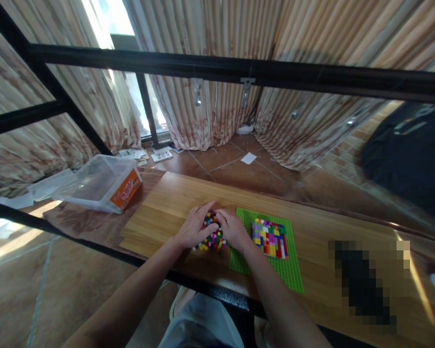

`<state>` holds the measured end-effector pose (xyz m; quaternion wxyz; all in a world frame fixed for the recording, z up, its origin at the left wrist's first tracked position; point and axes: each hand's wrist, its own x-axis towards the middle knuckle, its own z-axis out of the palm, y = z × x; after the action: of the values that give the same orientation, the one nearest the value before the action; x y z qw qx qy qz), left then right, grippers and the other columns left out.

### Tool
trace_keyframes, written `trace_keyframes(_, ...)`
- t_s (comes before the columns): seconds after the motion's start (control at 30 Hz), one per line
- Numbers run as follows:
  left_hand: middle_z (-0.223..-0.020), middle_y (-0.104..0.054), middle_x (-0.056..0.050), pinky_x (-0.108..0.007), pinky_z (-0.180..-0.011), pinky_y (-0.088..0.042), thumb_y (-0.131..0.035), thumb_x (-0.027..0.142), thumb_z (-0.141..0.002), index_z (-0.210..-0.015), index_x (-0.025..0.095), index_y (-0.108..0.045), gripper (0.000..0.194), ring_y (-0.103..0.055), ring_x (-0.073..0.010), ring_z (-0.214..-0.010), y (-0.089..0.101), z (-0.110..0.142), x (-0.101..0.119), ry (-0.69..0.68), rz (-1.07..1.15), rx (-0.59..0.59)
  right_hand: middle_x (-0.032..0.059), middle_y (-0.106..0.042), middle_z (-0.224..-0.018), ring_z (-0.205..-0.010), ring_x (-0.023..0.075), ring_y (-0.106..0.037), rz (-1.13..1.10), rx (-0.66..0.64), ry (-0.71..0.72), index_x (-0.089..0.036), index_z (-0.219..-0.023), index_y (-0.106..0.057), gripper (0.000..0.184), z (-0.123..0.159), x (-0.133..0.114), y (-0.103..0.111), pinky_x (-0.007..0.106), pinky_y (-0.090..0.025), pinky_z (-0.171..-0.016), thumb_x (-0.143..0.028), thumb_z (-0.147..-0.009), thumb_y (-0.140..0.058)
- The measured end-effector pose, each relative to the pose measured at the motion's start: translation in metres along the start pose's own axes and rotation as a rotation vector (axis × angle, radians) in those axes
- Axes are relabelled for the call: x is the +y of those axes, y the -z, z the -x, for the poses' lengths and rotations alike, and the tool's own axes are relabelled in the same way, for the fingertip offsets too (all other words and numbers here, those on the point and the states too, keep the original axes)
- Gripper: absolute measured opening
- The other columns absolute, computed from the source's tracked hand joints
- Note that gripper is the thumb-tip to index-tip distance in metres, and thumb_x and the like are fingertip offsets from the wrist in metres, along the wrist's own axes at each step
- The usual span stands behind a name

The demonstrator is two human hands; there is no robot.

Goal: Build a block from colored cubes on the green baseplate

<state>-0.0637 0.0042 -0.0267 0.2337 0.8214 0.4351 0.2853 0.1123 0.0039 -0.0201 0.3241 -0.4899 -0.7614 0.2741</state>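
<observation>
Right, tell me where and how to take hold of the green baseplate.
I'd pinch the green baseplate by its near right corner, coming in low from the right. It lies flat, that corner is bare beyond the brick panel, and the right arm crosses the near left part.

No word can be read with certainty, as the white letters (126,188) on the orange label (116,198) of the clear plastic box (94,180) look rather blurred.

Wide-angle distortion, bright window glare
</observation>
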Motion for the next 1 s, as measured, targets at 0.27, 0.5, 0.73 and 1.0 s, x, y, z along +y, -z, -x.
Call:
trace_keyframes(0.27,-0.119,-0.063,-0.011,-0.044,-0.105,-0.037,-0.043,0.045,-0.091,-0.144,0.017,-0.034,0.060,-0.056,-0.0245,-0.113,0.002,0.002,0.001,0.060,0.214,0.068,0.0093,-0.070,-0.109,-0.103,0.0195,-0.063,0.013,0.058,-0.101,-0.019,-0.110,-0.067,0.033,0.017,-0.006,0.013,0.035,-0.046,-0.093,-0.026,-0.094,-0.038)
trace_keyframes(0.5,-0.118,-0.065,-0.010,-0.038,-0.099,-0.045,-0.042,0.048,-0.093,-0.142,0.017,-0.036,0.058,-0.062,-0.0211,-0.105,-0.002,0.001,-0.006,0.169,0.452,0.167,0.0071,-0.068,-0.111,-0.105,0.0191,-0.062,-0.008,0.134,-0.098,-0.021,-0.108,-0.068,0.029,0.040,-0.008,0.015,0.035,-0.046,-0.095,-0.022,-0.090,-0.045)
trace_keyframes(0.73,-0.116,-0.065,-0.011,-0.039,-0.096,-0.048,-0.041,0.047,-0.093,-0.137,0.016,-0.043,0.054,-0.064,-0.0214,-0.102,-0.005,0.000,-0.013,0.212,0.465,0.193,0.0091,-0.065,-0.104,-0.100,0.0224,-0.059,0.131,0.078,-0.070,-0.021,-0.094,-0.073,0.020,0.045,-0.011,-0.002,0.039,-0.047,-0.093,-0.019,-0.084,-0.056)
trace_keyframes(1.0,-0.113,-0.067,-0.009,-0.037,-0.097,-0.047,-0.043,0.047,-0.093,-0.133,0.016,-0.048,0.051,-0.063,-0.0209,-0.102,-0.002,-0.002,-0.010,0.224,0.446,0.199,0.0074,-0.065,-0.102,-0.097,0.0203,-0.059,0.077,0.132,-0.064,-0.022,-0.086,-0.072,0.019,0.047,-0.023,-0.001,0.036,-0.048,-0.090,-0.022,-0.088,-0.053)
